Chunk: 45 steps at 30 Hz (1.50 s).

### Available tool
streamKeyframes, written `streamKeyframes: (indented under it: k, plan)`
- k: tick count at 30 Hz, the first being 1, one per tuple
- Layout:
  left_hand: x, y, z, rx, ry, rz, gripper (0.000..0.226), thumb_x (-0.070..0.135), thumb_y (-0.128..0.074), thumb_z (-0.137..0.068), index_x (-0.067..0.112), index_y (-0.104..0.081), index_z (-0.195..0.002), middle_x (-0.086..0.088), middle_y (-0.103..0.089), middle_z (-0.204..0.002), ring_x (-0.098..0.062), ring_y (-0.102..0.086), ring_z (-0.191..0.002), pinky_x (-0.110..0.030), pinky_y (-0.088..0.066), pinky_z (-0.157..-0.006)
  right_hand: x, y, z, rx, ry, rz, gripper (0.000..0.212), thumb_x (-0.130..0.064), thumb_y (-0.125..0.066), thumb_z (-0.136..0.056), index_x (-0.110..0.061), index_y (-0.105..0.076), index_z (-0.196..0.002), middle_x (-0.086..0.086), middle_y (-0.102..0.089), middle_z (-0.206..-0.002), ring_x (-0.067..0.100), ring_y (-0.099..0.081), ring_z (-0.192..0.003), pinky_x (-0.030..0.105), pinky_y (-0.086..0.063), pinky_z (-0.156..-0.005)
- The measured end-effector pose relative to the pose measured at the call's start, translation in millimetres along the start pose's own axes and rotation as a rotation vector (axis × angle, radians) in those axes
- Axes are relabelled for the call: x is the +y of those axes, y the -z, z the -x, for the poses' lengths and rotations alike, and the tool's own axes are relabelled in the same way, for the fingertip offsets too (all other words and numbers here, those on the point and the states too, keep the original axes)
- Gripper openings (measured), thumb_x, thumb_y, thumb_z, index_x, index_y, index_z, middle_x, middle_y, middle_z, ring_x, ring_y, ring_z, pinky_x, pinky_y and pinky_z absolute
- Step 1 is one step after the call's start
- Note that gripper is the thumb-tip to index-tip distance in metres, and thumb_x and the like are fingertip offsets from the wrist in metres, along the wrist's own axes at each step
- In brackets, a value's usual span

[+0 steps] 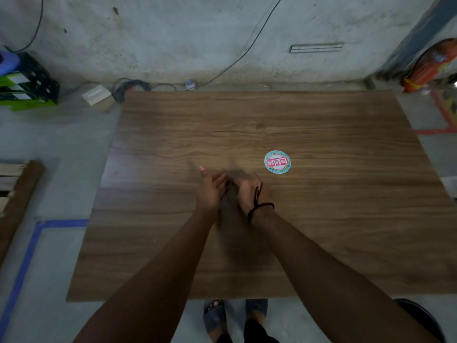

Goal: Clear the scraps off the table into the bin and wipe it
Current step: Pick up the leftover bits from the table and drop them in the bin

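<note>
Wooden table (pixel 321 219), concrete floor. Left hand (pixel 210 191) and right hand (pixel 249 191) meet mid-table, blurred: left fingers straight, right's grasp unclear. Round label (pixel 277 162), perhaps the last scrap, lies right of centre. No cloth visible, so wiping is likely still undone. Possible bin (pixel 420 315) off near-right corner.

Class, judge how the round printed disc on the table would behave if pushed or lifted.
The disc lies flat with almost no shadow, so probably thin and light. On the smooth table it would likely slide, not roll. Its low edge may be hard to pinch.
</note>
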<state>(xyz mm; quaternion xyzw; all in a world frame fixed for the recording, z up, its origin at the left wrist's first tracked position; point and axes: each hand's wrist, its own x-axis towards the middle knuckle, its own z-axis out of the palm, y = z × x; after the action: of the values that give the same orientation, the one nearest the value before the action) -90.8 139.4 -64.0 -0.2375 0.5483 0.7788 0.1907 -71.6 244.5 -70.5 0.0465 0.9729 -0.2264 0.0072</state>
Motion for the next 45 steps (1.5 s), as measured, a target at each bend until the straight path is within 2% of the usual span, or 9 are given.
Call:
streamKeyframes:
  k: [9, 11, 14, 18, 23, 28, 34, 38, 45]
  plan:
    - [-1, 12, -1, -0.038, 0.107, 0.102, 0.091, 0.07, -0.011, -0.091, -0.001, -0.038, -0.14, -0.019, -0.05, -0.14, -0.025, -0.055, -0.123, -0.032, -0.043, -0.101, -5, 9, -15, -0.172, -0.195, 0.054, 0.029, -0.019, -0.044, -0.09, -0.007, -0.069, -0.097, 0.018, -0.068, -0.098, 0.034, -0.063, -0.095, 0.027, -0.036, -0.068]
    - [1, 14, 3, -0.065, 0.133, 0.109, 0.096, 0.075, -0.01, -0.088, -0.001, -0.041, -0.138, -0.018, -0.053, -0.138, -0.024, -0.057, -0.118, -0.033, -0.042, -0.102, 3, 5, -26, -0.12, -0.413, -0.317, 0.019, -0.014, -0.05, -0.089, -0.006, -0.068, -0.092, 0.004, -0.069, -0.082, 0.019, -0.066, -0.081, 0.02, -0.036, -0.063]
    - [7, 14, 13, -0.089, 0.167, 0.18, 0.096, 0.076, -0.013, -0.086, -0.001, -0.049, -0.13, -0.017, -0.058, -0.131, -0.027, -0.059, -0.116, -0.038, -0.043, -0.105, 14, 11, -23, 0.014, -0.608, -1.01, 0.021, 0.019, -0.05, -0.082, 0.005, -0.064, -0.075, -0.006, -0.062, -0.046, 0.003, -0.057, -0.044, 0.015, -0.046, -0.047]
    - [17, 5, 33, -0.176, 0.179, 0.273, 0.09, 0.072, -0.015, -0.089, -0.002, -0.051, -0.126, -0.02, -0.057, -0.13, -0.03, -0.056, -0.118, -0.039, -0.042, -0.104, 2, 28, 9, 0.055, -0.688, -1.5, 0.027, 0.023, -0.056, -0.078, -0.003, -0.063, -0.074, 0.001, -0.066, -0.054, 0.012, -0.061, -0.052, 0.019, -0.055, -0.056]
    - [28, -11, 55, -0.275, 0.134, 0.323, 0.088, 0.073, -0.015, -0.089, 0.0, -0.056, -0.114, -0.019, -0.062, -0.121, -0.029, -0.059, -0.115, -0.039, -0.045, -0.099, -11, 50, 29, 0.165, -0.724, -1.817, 0.022, 0.02, -0.05, -0.084, 0.0, -0.061, -0.086, 0.01, -0.066, -0.075, 0.011, -0.067, -0.065, 0.02, -0.058, -0.061]
    - [25, -42, 92, -0.371, 0.129, 0.239, 0.086, 0.07, -0.014, -0.091, 0.0, -0.057, -0.114, -0.019, -0.062, -0.119, -0.025, -0.062, -0.106, -0.034, -0.049, -0.087, 5, 85, 67, 0.314, -0.703, -1.93, 0.024, 0.02, -0.049, -0.084, 0.001, -0.062, -0.089, 0.01, -0.072, -0.069, 0.012, -0.07, -0.064, 0.019, -0.057, -0.058]
    - [-13, -105, 148, -0.501, 0.138, 0.131, 0.082, 0.067, -0.012, -0.093, 0.001, -0.059, -0.108, -0.018, -0.063, -0.116, -0.024, -0.061, -0.106, -0.038, -0.041, -0.102, 53, 133, 134, 0.508, -0.706, -2.006, 0.018, 0.016, -0.052, -0.085, 0.001, -0.059, -0.091, 0.015, -0.066, -0.082, 0.01, -0.069, -0.06, 0.019, -0.058, -0.062]
    - [-63, -162, 190, -0.592, 0.19, 0.019, 0.082, 0.067, -0.015, -0.092, 0.0, -0.059, -0.108, -0.018, -0.063, -0.116, -0.023, -0.062, -0.104, -0.033, -0.046, -0.092, 109, 165, 194, 0.677, -0.765, -2.015, 0.018, 0.015, -0.055, -0.085, 0.001, -0.061, -0.093, 0.014, -0.069, -0.076, 0.013, -0.069, -0.059, 0.021, -0.058, -0.062]
    - [-188, -280, 282, -0.744, 0.337, -0.128, 0.081, 0.066, -0.017, -0.093, -0.002, -0.054, -0.117, -0.02, -0.058, -0.129, -0.024, -0.061, -0.106, -0.034, -0.044, -0.094, 242, 215, 327, 1.0, -0.829, -1.968, 0.02, 0.018, -0.051, -0.085, 0.005, -0.062, -0.096, 0.016, -0.066, -0.082, 0.021, -0.064, -0.074, 0.021, -0.056, -0.058]
